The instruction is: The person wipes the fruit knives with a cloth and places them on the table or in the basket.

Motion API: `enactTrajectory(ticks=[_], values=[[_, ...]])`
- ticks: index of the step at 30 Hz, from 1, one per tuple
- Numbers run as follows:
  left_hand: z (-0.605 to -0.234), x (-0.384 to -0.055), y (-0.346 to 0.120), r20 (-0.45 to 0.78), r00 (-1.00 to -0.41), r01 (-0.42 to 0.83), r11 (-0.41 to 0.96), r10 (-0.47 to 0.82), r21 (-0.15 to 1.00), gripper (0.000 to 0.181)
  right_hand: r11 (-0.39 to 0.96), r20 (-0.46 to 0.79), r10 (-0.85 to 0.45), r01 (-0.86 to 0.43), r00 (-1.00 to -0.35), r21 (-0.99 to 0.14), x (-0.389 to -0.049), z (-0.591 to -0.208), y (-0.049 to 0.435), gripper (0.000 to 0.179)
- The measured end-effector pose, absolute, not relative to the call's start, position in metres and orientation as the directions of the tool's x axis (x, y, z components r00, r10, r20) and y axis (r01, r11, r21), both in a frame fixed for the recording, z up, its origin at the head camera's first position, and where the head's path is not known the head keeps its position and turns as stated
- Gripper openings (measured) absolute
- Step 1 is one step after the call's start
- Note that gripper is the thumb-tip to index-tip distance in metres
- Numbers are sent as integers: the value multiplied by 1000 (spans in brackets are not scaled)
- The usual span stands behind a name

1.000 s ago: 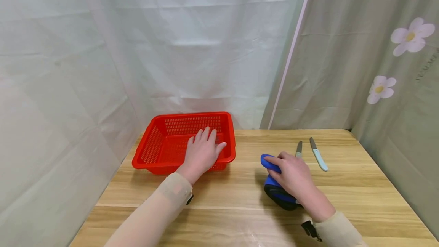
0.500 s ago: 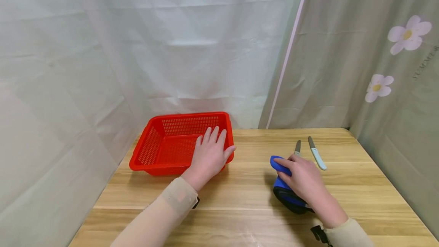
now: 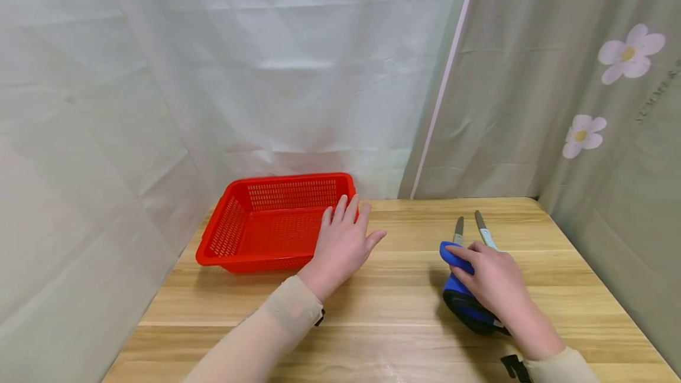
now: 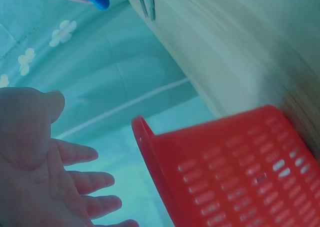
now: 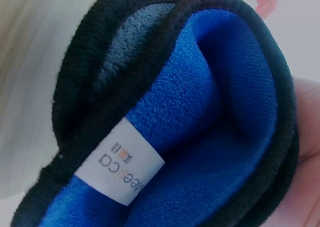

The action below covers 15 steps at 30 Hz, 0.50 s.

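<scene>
My right hand (image 3: 500, 279) pinches a folded blue cleaning cloth (image 3: 456, 283) with black edging above the right side of the table. Close up in the right wrist view, the cloth (image 5: 185, 102) curls into a loose loop and carries a white label (image 5: 120, 162). With fingers spread, my left hand (image 3: 341, 248) hovers palm down over the right end of a red plastic basket (image 3: 250, 265). Nothing is in that hand. The left wrist view shows its palm (image 4: 30, 147) beside the basket's slotted wall (image 4: 230, 172).
Two small knives lie behind the cloth: the left knife (image 3: 459, 226) has its handle covered by the cloth, the right knife (image 3: 484, 230) is partly hidden by my right hand. A pale curtain (image 3: 298, 87) encloses the wooden table (image 3: 393, 312) at the back and sides.
Both hands have moved right, the right one carrying the cloth along and now overlapping the right knife's handle. My left hand has shifted from over the basket's inside toward its right rim.
</scene>
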State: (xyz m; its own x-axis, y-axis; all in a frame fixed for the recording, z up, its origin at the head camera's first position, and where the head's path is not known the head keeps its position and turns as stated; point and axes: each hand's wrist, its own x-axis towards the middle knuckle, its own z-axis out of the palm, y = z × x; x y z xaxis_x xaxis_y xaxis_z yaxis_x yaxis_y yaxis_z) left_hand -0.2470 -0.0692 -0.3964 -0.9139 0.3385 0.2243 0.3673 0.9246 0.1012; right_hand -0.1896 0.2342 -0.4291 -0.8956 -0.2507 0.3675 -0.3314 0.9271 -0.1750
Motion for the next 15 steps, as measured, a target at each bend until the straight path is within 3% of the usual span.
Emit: enactTrajectory(ticks=[15], values=[[-411,-247,-27,216,-880,441,897,422,45,75,947,330,-171,-248,-928,-205,-182,-432,269,44]])
